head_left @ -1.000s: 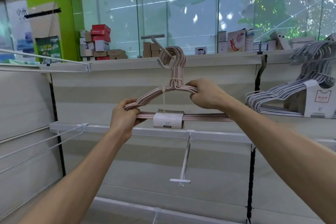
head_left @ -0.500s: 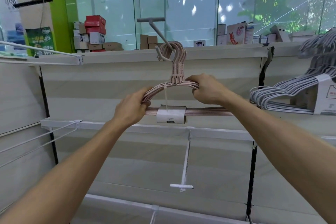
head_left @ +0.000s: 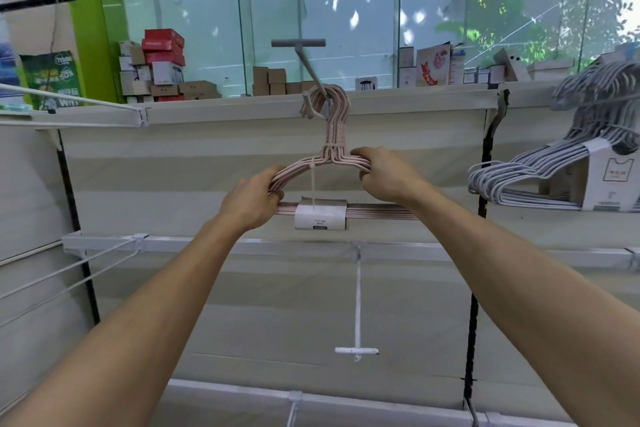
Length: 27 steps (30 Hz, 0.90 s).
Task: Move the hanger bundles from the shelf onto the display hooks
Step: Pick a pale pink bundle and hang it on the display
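The pink hanger bundle consists of several thin coated-wire hangers stacked flat, bound at the neck and tied by a white strap that runs down to a white paper label sleeve wrapped around the bottom bars. The grouped hook ends sit over the upper display hook, a grey prong with a T-shaped front end that angles down to the back panel. The bundle hangs upright in front of the panel, centred in the bay.

The left hand is closed around the left shoulder of the bundle, fingers curled over the wires. The right hand is closed around the right shoulder, near the neck.

A grey hanger bundle with a white label hangs in the bay to the right, well apart. A lower display hook, white, projects from the rail beneath the pink bundle and carries nothing.

The back panel is off-white. Cardboard boxes stand on the top ledge before a glass wall, with a green pillar at left.
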Tool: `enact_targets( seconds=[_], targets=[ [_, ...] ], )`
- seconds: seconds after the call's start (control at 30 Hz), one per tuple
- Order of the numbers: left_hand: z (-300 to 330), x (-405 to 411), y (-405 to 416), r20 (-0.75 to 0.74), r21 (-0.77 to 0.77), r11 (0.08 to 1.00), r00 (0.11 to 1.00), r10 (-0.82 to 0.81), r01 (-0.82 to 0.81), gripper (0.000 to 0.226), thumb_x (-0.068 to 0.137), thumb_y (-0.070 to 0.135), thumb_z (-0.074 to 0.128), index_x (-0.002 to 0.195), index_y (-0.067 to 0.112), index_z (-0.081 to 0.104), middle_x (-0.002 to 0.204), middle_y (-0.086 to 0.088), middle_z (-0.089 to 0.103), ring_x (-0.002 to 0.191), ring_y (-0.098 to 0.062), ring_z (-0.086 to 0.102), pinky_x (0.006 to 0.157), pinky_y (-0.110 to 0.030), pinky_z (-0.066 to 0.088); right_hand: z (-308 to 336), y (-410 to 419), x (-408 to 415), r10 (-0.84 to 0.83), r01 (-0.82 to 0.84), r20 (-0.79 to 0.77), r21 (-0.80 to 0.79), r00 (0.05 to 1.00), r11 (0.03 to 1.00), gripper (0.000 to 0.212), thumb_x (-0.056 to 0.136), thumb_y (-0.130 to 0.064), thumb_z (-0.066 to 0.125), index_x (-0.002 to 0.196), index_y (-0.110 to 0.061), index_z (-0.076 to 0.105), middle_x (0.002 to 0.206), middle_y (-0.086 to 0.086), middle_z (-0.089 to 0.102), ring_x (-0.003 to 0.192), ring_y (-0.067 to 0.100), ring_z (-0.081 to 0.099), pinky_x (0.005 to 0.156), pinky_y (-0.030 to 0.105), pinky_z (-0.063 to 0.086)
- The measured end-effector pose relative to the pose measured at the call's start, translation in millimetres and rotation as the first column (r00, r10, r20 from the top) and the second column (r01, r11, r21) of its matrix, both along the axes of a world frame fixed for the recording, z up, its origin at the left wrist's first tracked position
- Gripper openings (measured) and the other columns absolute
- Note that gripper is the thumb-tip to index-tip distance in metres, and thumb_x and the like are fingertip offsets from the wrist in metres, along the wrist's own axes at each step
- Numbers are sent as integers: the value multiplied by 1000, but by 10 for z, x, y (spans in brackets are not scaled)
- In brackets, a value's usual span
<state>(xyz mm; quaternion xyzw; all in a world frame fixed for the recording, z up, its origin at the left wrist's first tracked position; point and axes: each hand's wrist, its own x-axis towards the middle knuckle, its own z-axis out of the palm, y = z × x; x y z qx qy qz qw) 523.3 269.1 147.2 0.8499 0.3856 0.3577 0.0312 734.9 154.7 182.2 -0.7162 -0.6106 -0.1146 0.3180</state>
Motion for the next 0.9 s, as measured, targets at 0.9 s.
enact_targets(
  seconds=[0.9],
  targets=[
    [-460, -206, -1647, 737, 102, 517, 285, -613, 850, 15, 95, 18, 62, 108, 24, 67, 95, 0, 69, 94, -29, 69, 88, -44, 57, -721, -1750, -393, -224, 200, 60, 271, 973, 941, 21, 94, -29, 62, 111, -21, 69, 101, -8, 68, 88, 11, 64, 81, 36, 55]
  ],
)
